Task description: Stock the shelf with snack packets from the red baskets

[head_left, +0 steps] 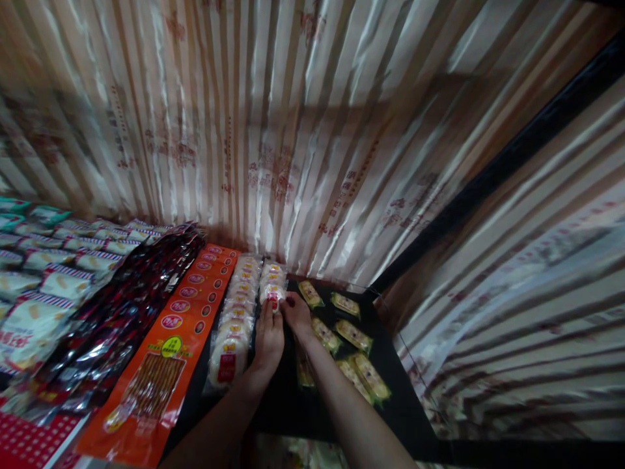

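Observation:
A clear packet of round white cakes or crackers (273, 293) with a red label stands at the front of a short row. My left hand (269, 335) presses its fingers against the packet's lower front. From the right side, my right hand (297, 314) curls its fingers and grips the packet's edge. Left of my hands runs a longer row of similar white packets (229, 355), overlapping one another. Close by my right wrist lie several flat yellow-green packets (354, 333), spread over the black tabletop (400, 391); my forearm partly covers some.
To the left lie orange snack packs (168, 352), dark shiny packets (117, 306) and rows of white-and-blue packets (39, 326). A pleated, printed curtain (273, 130) hangs behind the table. A dark pole (488, 169) slants up at the right.

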`<state>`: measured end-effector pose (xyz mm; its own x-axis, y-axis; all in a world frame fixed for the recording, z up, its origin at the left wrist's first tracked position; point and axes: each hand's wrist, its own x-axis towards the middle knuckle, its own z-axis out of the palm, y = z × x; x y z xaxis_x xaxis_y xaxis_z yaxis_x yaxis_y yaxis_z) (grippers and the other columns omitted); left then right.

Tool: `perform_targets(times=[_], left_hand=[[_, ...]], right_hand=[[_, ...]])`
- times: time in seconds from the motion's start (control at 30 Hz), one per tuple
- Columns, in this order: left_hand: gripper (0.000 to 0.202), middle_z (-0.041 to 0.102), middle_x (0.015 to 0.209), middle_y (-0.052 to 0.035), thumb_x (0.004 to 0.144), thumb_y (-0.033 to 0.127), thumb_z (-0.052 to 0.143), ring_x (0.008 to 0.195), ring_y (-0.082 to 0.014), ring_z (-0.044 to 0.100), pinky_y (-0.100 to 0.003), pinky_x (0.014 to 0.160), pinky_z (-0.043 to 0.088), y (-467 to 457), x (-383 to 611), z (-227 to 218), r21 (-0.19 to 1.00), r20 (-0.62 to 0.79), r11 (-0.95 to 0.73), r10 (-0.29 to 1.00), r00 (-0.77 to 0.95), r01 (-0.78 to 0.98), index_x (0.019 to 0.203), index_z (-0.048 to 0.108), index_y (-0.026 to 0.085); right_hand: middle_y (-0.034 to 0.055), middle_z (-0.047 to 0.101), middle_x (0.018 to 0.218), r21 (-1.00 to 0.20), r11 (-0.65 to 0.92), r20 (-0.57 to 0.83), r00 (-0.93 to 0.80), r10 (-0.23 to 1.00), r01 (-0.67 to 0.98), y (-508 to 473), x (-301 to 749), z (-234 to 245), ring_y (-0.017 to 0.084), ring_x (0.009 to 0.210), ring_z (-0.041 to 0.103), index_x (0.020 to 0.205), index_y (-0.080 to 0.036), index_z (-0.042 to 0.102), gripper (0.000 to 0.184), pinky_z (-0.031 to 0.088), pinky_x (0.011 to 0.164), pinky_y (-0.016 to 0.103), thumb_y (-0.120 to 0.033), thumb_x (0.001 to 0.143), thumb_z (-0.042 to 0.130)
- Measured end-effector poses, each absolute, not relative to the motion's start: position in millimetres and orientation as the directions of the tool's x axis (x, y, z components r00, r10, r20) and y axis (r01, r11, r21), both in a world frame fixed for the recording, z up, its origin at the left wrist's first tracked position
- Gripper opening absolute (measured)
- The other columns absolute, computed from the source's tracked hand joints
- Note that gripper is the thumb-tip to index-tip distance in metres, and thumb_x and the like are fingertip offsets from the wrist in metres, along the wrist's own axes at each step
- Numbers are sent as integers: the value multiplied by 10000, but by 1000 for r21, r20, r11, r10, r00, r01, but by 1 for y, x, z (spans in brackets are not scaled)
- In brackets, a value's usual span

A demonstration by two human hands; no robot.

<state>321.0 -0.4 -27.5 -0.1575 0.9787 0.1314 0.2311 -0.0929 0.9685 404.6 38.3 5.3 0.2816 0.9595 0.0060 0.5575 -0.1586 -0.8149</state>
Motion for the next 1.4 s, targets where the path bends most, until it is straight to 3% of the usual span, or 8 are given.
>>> perform_targets(times=[0.2, 0.37, 0.53, 0.73, 0.93, 1.07, 1.23, 1.4], left_hand=[[418, 483, 1342, -119, 842, 222, 351, 1304, -218, 359, -395, 1118, 214, 7, 322, -24, 963, -10, 54, 986, -165, 265, 1225, 501, 148], [412, 478, 1337, -169, 835, 218, 367, 1289, -247, 381, -411, 1099, 247, 9, 324, -25, 957, 10, 50, 979, -204, 286, 1197, 523, 96], [414, 484, 1345, -121, 821, 206, 376, 1291, -235, 376, -412, 1097, 252, 5, 325, -20, 941, 29, 43, 978, -206, 335, 1202, 523, 141], [352, 536, 1274, -120, 802, 192, 394, 1236, -240, 430, -412, 1076, 292, -36, 328, 1, 914, 137, -48, 972, -194, 403, 1092, 586, 135], [289, 610, 1060, -80, 798, 139, 352, 1032, -180, 559, -327, 933, 430, -122, 331, 18, 942, 251, -240, 968, -17, 234, 903, 616, 193], [287, 645, 888, -60, 802, 129, 355, 868, -172, 598, -290, 796, 474, -189, 330, 10, 950, 217, -252, 958, 189, 185, 801, 629, 212], [337, 669, 892, -80, 752, 96, 363, 882, -196, 613, -318, 811, 487, -240, 327, -31, 902, 106, -233, 935, 338, 363, 878, 657, 200], [468, 534, 1288, -126, 759, 86, 361, 1270, -281, 388, -474, 1052, 309, -235, 322, -61, 621, 50, -235, 964, 262, 747, 1178, 564, 129]], right_hand=[[23, 685, 825, -774, -191, 14, 318, 948, 603, 42, 404, 2, 163, 775, 631, 883, -211, 622, 164, 455, 728, 271, -219, 733, 555], [19, 684, 857, -757, -191, 27, 323, 946, 624, 45, 403, 0, 156, 787, 629, 938, -216, 610, 200, 456, 738, 266, -228, 748, 550], [59, 673, 922, -749, -179, 47, 321, 946, 638, 39, 402, 3, 180, 844, 619, 1006, -184, 607, 268, 458, 790, 291, -226, 747, 552], [89, 628, 1042, -783, -29, 219, 319, 922, 622, -7, 411, 20, 190, 898, 586, 1074, -171, 597, 319, 452, 846, 329, -254, 791, 474], [102, 620, 1043, -805, 144, 341, 249, 907, 575, -102, 432, 31, 202, 969, 573, 1041, -181, 596, 283, 454, 859, 341, -291, 857, 412], [75, 671, 913, -801, 143, 298, 179, 938, 582, -182, 446, 17, 195, 844, 627, 1005, -220, 613, 239, 491, 781, 321, -285, 865, 430], [74, 693, 896, -701, 103, 159, 14, 987, 706, -247, 462, -26, 224, 846, 639, 937, -247, 666, 241, 508, 774, 361, -259, 848, 442], [94, 581, 1233, -512, 160, 71, -144, 987, 844, -248, 469, -53, 230, 1164, 501, 1210, -192, 561, 423, 386, 1007, 412, -147, 820, 401]])
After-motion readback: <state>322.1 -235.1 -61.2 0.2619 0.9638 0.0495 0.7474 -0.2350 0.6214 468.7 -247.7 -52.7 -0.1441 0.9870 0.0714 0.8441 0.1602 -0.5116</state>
